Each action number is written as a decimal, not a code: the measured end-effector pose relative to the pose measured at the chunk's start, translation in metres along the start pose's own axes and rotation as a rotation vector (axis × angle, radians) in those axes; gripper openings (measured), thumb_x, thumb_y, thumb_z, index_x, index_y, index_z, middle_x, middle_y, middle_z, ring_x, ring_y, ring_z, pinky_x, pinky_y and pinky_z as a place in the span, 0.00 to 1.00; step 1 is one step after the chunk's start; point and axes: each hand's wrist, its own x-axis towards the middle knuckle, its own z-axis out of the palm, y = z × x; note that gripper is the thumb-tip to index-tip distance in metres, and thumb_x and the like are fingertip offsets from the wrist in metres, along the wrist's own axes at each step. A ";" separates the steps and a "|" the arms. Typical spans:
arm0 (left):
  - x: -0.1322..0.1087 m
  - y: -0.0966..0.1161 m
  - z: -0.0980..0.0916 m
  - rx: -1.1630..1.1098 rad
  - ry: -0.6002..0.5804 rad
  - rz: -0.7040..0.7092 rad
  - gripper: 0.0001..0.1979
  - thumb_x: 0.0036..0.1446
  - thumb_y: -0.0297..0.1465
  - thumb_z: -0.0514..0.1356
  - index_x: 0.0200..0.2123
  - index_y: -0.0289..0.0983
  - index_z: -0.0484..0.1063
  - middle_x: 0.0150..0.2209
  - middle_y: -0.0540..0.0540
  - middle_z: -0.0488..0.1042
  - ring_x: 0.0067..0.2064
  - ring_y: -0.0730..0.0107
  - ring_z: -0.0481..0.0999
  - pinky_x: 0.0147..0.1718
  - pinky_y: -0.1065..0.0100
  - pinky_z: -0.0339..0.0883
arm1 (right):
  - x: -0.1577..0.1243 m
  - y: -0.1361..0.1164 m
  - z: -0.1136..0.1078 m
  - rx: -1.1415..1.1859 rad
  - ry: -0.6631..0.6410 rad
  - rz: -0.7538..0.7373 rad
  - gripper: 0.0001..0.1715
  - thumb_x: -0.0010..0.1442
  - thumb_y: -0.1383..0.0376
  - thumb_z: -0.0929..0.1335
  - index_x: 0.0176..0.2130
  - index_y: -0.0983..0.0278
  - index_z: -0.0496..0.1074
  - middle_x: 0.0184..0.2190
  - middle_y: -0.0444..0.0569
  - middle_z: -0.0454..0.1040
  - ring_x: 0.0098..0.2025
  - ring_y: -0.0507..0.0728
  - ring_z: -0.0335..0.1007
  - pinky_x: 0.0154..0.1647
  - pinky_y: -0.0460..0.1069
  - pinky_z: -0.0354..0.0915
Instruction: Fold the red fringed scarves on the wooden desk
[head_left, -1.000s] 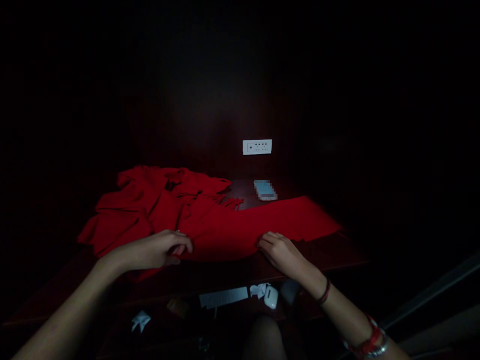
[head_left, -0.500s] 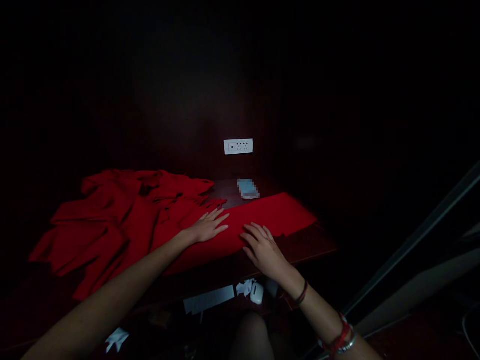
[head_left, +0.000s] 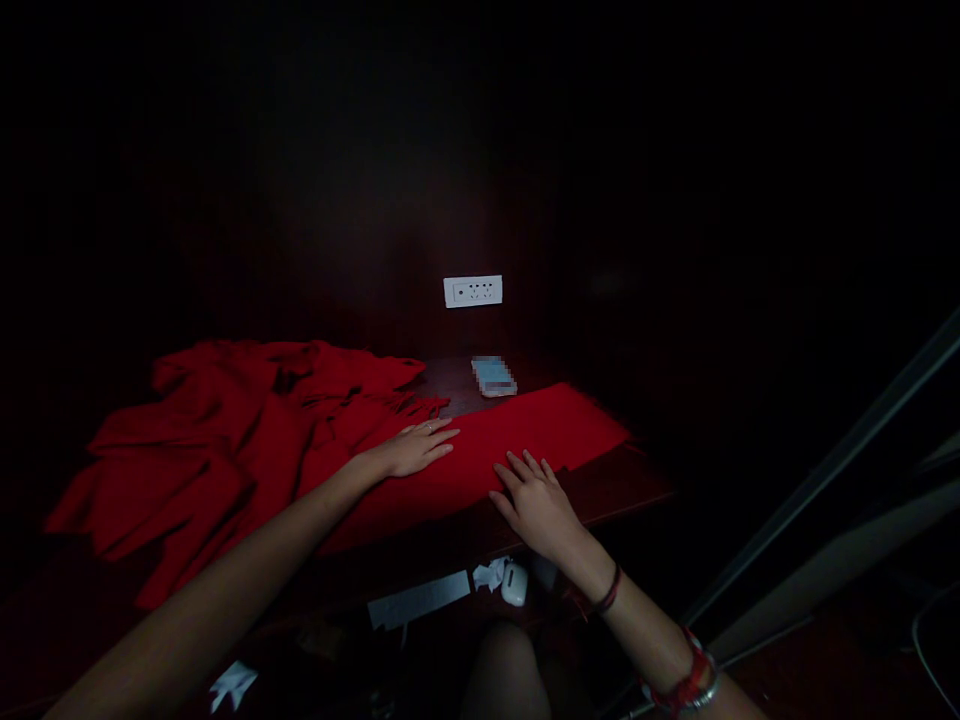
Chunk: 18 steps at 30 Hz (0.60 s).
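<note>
Some cloth (head_left: 480, 462) lay flat, the rest bunched | left hand (head_left: 411, 452) atop, right hand (head_left: 536, 505) at edge | fingers spread

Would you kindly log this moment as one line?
left hand: open, on red cloth | right hand: open, at cloth's near edge | wall socket: beyond cloth

We rest our left hand (head_left: 412, 452) palm down, fingers extended; our right hand (head_left: 537, 503), palm down too, spreads its fingers. Our left forearm (head_left: 262, 570) and right forearm (head_left: 641, 615) slant inward.
</note>
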 end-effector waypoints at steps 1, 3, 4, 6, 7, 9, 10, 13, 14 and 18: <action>0.002 -0.003 -0.003 -0.004 0.060 -0.011 0.22 0.57 0.39 0.40 0.53 0.39 0.53 0.56 0.43 0.49 0.55 0.65 0.49 0.50 0.61 0.46 | 0.001 0.000 -0.002 -0.011 0.029 -0.054 0.21 0.57 0.59 0.58 0.48 0.63 0.61 0.49 0.55 0.61 0.53 0.61 0.50 0.50 0.58 0.48; 0.006 -0.012 -0.011 -0.032 0.133 -0.068 0.19 0.56 0.35 0.43 0.49 0.37 0.59 0.51 0.42 0.58 0.51 0.65 0.57 0.48 0.64 0.50 | 0.004 0.001 -0.008 -0.039 0.067 -0.199 0.17 0.56 0.64 0.59 0.46 0.64 0.63 0.46 0.54 0.64 0.51 0.58 0.54 0.49 0.55 0.50; 0.009 -0.016 -0.016 -0.059 0.126 -0.104 0.18 0.55 0.33 0.45 0.47 0.36 0.62 0.48 0.42 0.63 0.48 0.65 0.60 0.46 0.65 0.52 | 0.006 0.001 -0.010 -0.056 0.067 -0.278 0.15 0.56 0.66 0.59 0.45 0.64 0.63 0.44 0.53 0.65 0.48 0.57 0.56 0.48 0.53 0.52; 0.013 -0.027 -0.024 -0.124 0.048 -0.166 0.14 0.51 0.31 0.49 0.40 0.36 0.67 0.40 0.44 0.69 0.41 0.66 0.66 0.41 0.68 0.56 | 0.010 -0.001 -0.016 -0.093 0.037 -0.420 0.13 0.56 0.69 0.59 0.43 0.65 0.64 0.39 0.53 0.68 0.43 0.55 0.60 0.43 0.50 0.56; 0.014 -0.032 -0.028 -0.154 0.003 -0.187 0.13 0.49 0.31 0.50 0.37 0.36 0.68 0.35 0.45 0.70 0.37 0.67 0.67 0.37 0.70 0.58 | 0.012 -0.002 -0.017 -0.112 0.017 -0.479 0.13 0.56 0.70 0.59 0.42 0.65 0.64 0.37 0.52 0.68 0.41 0.54 0.62 0.41 0.49 0.57; 0.015 -0.041 -0.033 -0.205 -0.063 -0.205 0.10 0.46 0.32 0.52 0.31 0.36 0.69 0.29 0.48 0.70 0.31 0.70 0.67 0.31 0.72 0.59 | 0.014 -0.007 -0.019 -0.138 -0.012 -0.570 0.12 0.56 0.72 0.59 0.42 0.66 0.63 0.34 0.51 0.68 0.38 0.54 0.62 0.37 0.48 0.58; 0.015 -0.044 -0.035 -0.227 -0.086 -0.202 0.09 0.45 0.32 0.52 0.29 0.36 0.68 0.27 0.50 0.70 0.30 0.71 0.66 0.29 0.73 0.58 | 0.015 -0.010 -0.019 -0.146 -0.016 -0.600 0.12 0.56 0.72 0.59 0.42 0.67 0.63 0.33 0.51 0.68 0.37 0.54 0.62 0.35 0.48 0.58; 0.013 -0.049 -0.037 -0.305 -0.141 -0.179 0.09 0.46 0.34 0.52 0.26 0.35 0.67 0.25 0.51 0.68 0.29 0.73 0.65 0.29 0.74 0.58 | 0.016 -0.020 -0.016 -0.152 -0.011 -0.645 0.11 0.56 0.72 0.59 0.41 0.67 0.63 0.33 0.51 0.68 0.35 0.54 0.62 0.32 0.48 0.57; 0.011 -0.050 -0.037 -0.331 -0.152 -0.174 0.09 0.46 0.34 0.52 0.26 0.35 0.66 0.26 0.51 0.68 0.29 0.73 0.65 0.29 0.74 0.58 | 0.016 -0.024 -0.014 -0.149 -0.008 -0.644 0.10 0.56 0.71 0.59 0.40 0.67 0.63 0.32 0.50 0.68 0.34 0.54 0.62 0.32 0.48 0.57; 0.006 -0.052 -0.036 -0.411 -0.160 -0.169 0.10 0.47 0.35 0.51 0.31 0.34 0.65 0.30 0.49 0.68 0.32 0.72 0.65 0.31 0.74 0.58 | 0.018 -0.040 -0.008 -0.128 -0.011 -0.594 0.11 0.55 0.62 0.61 0.37 0.67 0.64 0.31 0.50 0.67 0.33 0.55 0.62 0.29 0.48 0.57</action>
